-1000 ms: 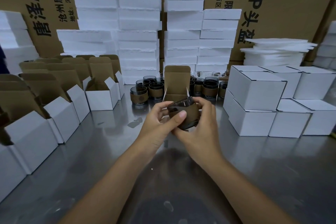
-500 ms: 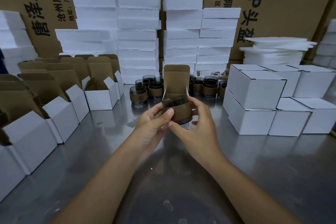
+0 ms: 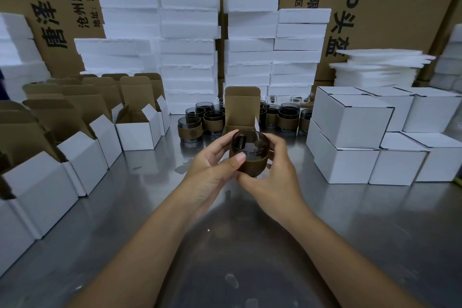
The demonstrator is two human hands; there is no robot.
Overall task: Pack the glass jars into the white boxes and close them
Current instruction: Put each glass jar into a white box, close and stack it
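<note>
Both hands, the left hand (image 3: 212, 170) and right hand (image 3: 272, 177), hold one glass jar (image 3: 250, 152) above the bench (image 3: 350, 232) middle, before the open white box (image 3: 241, 117). Tip it upright, then lower it straight in.

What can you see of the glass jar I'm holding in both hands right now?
The glass jar is round, of dark smoky glass, with a brown band, perhaps cork or card, round its lower half. No lid shows; its open mouth tilts toward the camera. It is held above the steel table, in front of the open box with the upright brown flap. The left hand grips its left side, thumb on the band; the right hand curls round its right side.
</note>
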